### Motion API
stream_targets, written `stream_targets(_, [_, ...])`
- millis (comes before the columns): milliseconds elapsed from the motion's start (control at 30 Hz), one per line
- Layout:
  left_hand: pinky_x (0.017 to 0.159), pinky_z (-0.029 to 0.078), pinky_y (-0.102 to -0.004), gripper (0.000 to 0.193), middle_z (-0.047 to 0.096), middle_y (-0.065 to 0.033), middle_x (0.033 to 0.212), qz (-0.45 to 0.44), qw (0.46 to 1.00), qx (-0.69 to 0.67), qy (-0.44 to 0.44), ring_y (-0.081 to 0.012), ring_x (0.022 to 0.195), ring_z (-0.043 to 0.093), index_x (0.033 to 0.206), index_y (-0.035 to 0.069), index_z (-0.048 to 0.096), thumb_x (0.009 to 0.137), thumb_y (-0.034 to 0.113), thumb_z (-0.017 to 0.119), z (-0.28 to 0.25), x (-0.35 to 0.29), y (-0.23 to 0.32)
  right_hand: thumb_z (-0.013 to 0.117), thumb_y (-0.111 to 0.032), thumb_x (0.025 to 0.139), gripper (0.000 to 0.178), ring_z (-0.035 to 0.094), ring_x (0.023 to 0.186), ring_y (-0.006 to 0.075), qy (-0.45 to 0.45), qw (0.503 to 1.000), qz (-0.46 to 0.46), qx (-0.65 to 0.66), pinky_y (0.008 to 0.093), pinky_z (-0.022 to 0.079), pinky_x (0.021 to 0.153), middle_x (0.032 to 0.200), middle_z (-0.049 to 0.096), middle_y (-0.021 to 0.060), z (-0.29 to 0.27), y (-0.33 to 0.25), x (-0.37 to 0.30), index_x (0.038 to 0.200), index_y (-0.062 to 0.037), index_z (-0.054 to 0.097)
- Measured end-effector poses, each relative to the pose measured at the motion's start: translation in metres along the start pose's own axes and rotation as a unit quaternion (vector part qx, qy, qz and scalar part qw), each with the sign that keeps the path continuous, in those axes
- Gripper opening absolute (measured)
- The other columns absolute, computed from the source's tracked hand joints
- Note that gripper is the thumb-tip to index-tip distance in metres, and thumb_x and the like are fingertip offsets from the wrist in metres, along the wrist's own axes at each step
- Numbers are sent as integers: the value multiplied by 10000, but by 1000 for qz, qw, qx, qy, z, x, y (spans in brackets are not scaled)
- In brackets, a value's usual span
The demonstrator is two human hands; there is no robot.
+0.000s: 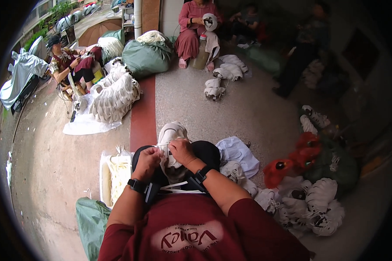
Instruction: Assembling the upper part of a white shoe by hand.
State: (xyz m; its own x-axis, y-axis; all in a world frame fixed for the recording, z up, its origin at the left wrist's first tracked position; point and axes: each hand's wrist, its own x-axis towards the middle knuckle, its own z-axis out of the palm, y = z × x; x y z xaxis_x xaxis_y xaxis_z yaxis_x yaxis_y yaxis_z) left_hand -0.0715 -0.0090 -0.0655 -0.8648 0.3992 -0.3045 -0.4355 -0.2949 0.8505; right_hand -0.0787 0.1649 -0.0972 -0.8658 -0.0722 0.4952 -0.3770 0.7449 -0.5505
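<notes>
A whitish shoe upper (173, 131) lies across my lap between my knees, its rounded end pointing away from me. My left hand (148, 165) is at its left edge, fingertips pinched together on a thin white shoelace. From the right, my right hand (182, 151) bends over the middle of the upper, its fingers closed near the same lace. The fingers partly cover the lace holes. Loose white laces (178, 189) also stretch across my lap below the upper.
At my left stands a box of white laces (119, 174) beside a green bag (92, 226). To my right lie a white bag (239, 152), a pile of white shoe uppers (320, 202) and red bags (292, 163). Ahead, seated people work near stacked uppers (115, 98).
</notes>
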Motion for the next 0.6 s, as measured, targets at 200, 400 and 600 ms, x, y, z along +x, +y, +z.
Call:
stream_targets(200, [430, 274, -180, 142, 450, 49, 580, 74, 993, -76, 58, -37, 471, 368, 716, 78, 536, 837, 114, 601, -6, 29, -2, 640, -77, 692, 78, 553, 744, 329, -2, 999, 27, 17, 395, 461, 674, 763, 548, 156, -11, 5, 6, 678, -28, 581])
stream_targets(400, [458, 333, -175, 99, 543, 9, 622, 61, 995, -47, 56, -53, 503, 450, 745, 45, 579, 808, 101, 632, -7, 39, -1, 650, -52, 656, 82, 543, 752, 318, -75, 995, 66, 24, 403, 446, 685, 738, 543, 135, -6, 5, 10, 695, -39, 579])
stream_targets(600, [526, 423, -223, 121, 593, -25, 620, 110, 985, 117, 69, -77, 553, 520, 679, 2, 609, 780, 69, 620, -9, 64, -20, 632, -35, 655, 180, 546, 762, 325, -34, 999, 9, 37, 405, 442, 691, 781, 556, 134, -2, 6, 5, 834, -52, 638])
